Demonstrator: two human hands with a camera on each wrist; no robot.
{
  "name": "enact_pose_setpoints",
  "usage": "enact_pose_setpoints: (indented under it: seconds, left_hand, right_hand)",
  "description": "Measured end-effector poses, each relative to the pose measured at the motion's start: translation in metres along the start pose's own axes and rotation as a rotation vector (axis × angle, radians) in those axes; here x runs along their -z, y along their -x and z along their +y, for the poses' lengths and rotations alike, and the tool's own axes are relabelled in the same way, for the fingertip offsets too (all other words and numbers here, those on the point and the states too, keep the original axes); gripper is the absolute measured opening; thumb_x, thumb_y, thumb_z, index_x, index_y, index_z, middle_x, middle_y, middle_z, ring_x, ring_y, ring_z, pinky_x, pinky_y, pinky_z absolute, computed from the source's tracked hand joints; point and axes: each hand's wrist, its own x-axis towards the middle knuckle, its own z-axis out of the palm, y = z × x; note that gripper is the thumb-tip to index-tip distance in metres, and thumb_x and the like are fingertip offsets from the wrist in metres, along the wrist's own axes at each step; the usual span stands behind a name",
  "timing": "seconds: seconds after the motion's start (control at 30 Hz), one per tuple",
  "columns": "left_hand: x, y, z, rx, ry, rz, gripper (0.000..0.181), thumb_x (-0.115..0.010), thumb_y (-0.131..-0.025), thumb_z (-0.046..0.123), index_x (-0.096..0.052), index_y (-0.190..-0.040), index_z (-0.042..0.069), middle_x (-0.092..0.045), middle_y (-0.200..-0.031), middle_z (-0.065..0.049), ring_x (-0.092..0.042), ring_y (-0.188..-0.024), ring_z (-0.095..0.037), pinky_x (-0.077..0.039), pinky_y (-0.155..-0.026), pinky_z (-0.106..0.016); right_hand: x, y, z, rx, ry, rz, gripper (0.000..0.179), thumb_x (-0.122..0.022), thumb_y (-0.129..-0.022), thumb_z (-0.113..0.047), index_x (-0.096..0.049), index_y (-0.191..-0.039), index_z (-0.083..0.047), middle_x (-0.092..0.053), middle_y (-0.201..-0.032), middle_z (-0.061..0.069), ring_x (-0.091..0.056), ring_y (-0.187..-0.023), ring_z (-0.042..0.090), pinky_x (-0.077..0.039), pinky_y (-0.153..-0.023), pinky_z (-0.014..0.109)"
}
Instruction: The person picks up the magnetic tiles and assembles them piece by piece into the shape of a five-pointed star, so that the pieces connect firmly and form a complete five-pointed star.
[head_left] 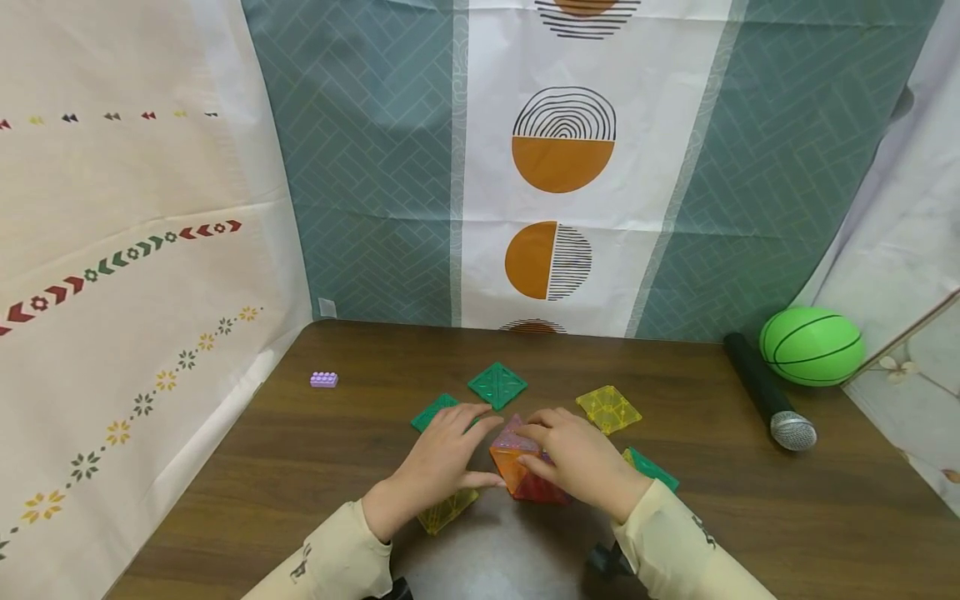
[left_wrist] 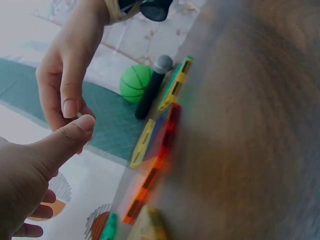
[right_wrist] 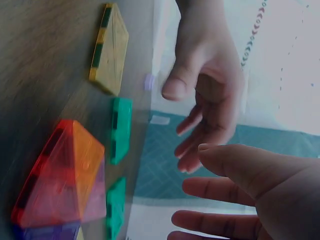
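Above joined coloured tiles (head_left: 527, 487) hover both hands (head_left: 448, 461) (head_left: 579, 459)

A translucent multicoloured pyramid (head_left: 525, 487) sits on the tabletop (head_left: 300, 467).

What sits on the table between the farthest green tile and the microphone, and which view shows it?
One yellow tile lies between the farthest green tile and the microphone, with bare table on either side; the head view shows this.
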Motion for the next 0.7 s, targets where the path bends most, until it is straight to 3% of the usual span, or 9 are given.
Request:
enact_pose_setpoints:
  seconds: [0.33,0.7]
  left_hand:
    - [-0.019,-0.003,0.014,0.037,0.035,-0.191,0.08,-0.072,-0.071,0.062,-0.056,-0.13,0.011,-0.053,-0.137,-0.012,-0.051,-0.126,-0.028,-0.044,-0.105,-0.045]
    - [-0.031,-0.005,0.022,0.062,0.031,-0.309,0.074,-0.068,-0.076,0.063,-0.055,-0.131,0.015,-0.053,-0.14,-0.009,-0.048,-0.132,-0.027,-0.039,-0.11,-0.046]
  right_hand:
    - [-0.008,0.016,0.015,-0.228,-0.038,-0.058,0.042,-0.071,-0.085,-0.039,-0.069,-0.117,-0.012,-0.066,-0.113,0.006,-0.065,-0.1,0.023,-0.057,-0.08,0.04]
    - [-0.021,0.03,0.029,-0.304,-0.017,-0.061,0.041,-0.073,-0.084,-0.037,-0.07,-0.114,-0.009,-0.066,-0.113,0.01,-0.066,-0.101,0.027,-0.057,-0.082,0.042]
